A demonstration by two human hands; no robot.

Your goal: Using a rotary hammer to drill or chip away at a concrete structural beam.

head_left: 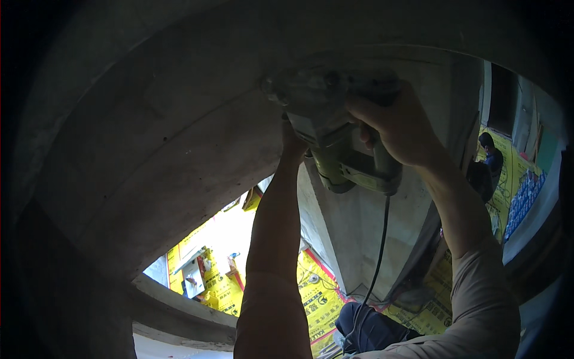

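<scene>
Overhead, against the grey concrete, is a greenish corded rotary hammer drill [326,137]. My right hand [397,128] is wrapped round its rear handle, fingers curled through the grip. My left hand [293,143] holds the drill from its left side near the front; the tool body hides most of the fingers. A dark power cord [381,251] hangs from the handle's lower end down to my lap. Shadow covers the drill's front end, and whether a bit touches the concrete cannot be made out.
A concrete beam [161,137] curves across the upper left, and a concrete column [359,233] stands below the drill. Far below lies yellow printed floor sheeting [317,293], brightly lit in part. At right, a person in dark clothing [491,158] is near blue stacked items [525,200].
</scene>
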